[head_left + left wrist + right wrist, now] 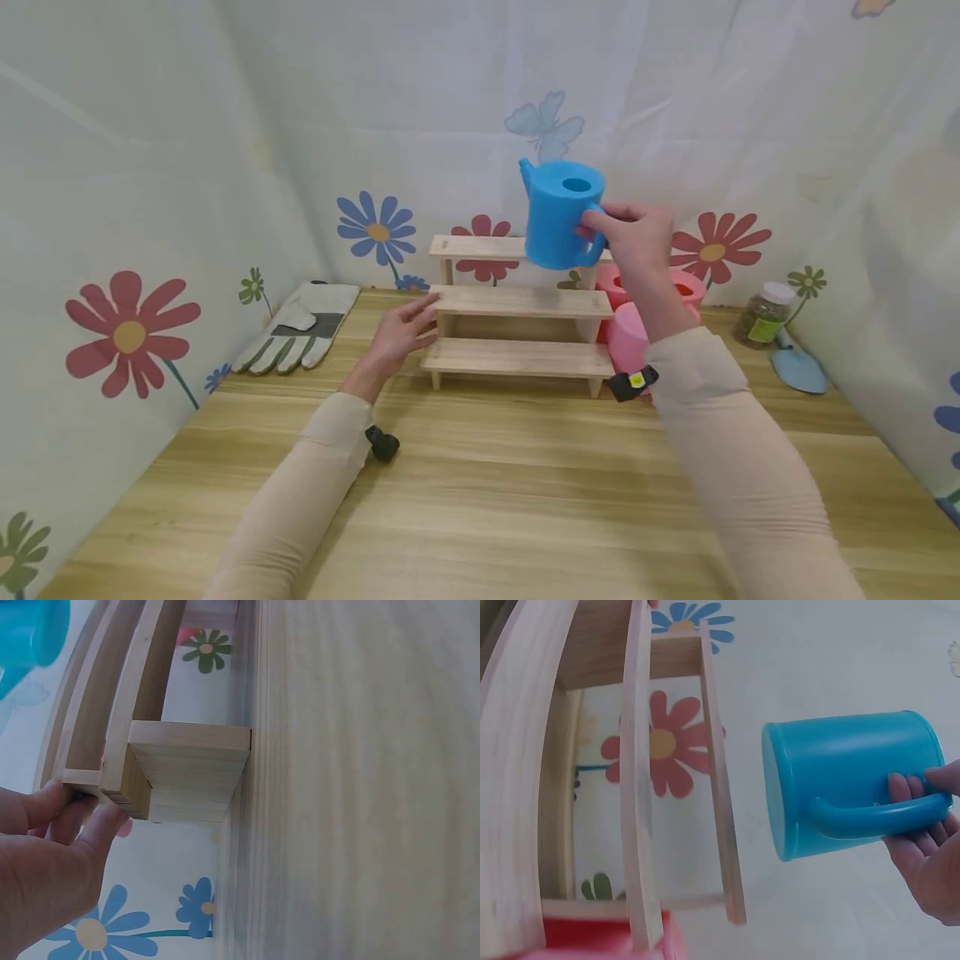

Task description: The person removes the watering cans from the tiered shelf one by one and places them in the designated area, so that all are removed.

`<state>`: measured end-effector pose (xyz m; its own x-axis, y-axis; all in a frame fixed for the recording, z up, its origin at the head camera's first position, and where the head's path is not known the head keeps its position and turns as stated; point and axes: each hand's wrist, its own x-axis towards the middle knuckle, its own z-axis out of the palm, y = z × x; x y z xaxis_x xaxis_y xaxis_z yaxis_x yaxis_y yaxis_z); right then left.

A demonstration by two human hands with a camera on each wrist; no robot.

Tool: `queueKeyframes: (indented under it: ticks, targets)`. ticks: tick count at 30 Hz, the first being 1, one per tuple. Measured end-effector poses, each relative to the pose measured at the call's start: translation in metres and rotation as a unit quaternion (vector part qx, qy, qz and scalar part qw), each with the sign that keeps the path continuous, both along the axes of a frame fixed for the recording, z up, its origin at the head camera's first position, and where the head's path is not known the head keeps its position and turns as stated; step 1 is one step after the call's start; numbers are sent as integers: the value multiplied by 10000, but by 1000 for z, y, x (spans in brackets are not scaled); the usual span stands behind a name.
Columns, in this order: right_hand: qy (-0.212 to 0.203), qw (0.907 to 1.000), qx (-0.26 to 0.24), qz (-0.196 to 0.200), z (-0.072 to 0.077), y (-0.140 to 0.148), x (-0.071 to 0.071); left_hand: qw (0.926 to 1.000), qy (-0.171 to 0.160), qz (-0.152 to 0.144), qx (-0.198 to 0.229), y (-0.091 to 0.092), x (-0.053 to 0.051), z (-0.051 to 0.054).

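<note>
A blue watering can hangs upright in the air above the three-tier wooden shelf, its spout toward the left. My right hand grips it by the handle; in the right wrist view fingers wrap around that handle. The can is apart from the shelf's top step. At the shelf's left end, my left hand holds the end of the middle step. The left wrist view shows the left hand with its digits at that board's end.
Pink and red containers stand against the shelf's right end, partly behind the right forearm. White-and-green gloves lie at the back left. At the back right are a lidded jar and a blue-grey trowel. A flower-printed curtain encloses the wooden table.
</note>
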<state>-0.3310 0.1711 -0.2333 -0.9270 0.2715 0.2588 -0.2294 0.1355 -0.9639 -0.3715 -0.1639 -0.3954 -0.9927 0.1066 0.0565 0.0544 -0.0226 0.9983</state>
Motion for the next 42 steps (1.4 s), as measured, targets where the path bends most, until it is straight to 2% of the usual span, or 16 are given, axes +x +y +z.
queueKeyframes:
  ticks: [3, 8, 13, 16, 18, 22, 25, 29, 35, 38, 42]
  targets:
    - [-58, 9999, 31, -97, -6, 27, 17, 10000, -25, -36, 25, 2, 0, 1]
    - [-166, 9983, 308, -471, -25, 72, 42, 10000, -10, -27, -23, 3, -1, 4]
    - [-361, 9946, 551, -803, -45, 107, 58, 10000, 0, -10, -90, 2, 0, 6]
    - [-342, 9921, 730, -960, -54, 126, 66, 9999, -25, -61, -99, 4, 0, 5]
    - [-123, 9961, 479, -730, -57, 139, 70, 9999, -33, -74, -101, 5, 1, 4]
    - [-16, 9963, 764, -392, -52, 169, 79, 10000, -22, -21, -93, 6, 1, 4]
    - [-325, 9875, 1497, -381, -47, 189, 84, 10000, -31, -7, -80, 6, 2, 4]
    - [-580, 9842, 1668, 97, -45, 209, 82, 10000, -48, -5, -66, 2, 3, 4]
    - [-707, 9796, 1680, 852, -51, 236, 79, 9999, -47, 1, -100, 0, 2, 2]
    - [-813, 9738, 1871, 1001, -55, 249, 79, 9999, -61, -29, -115, 1, 3, 1]
    - [-1163, 9558, 2552, 884, -61, 256, 78, 9999, -45, -12, -138, 0, 4, 1]
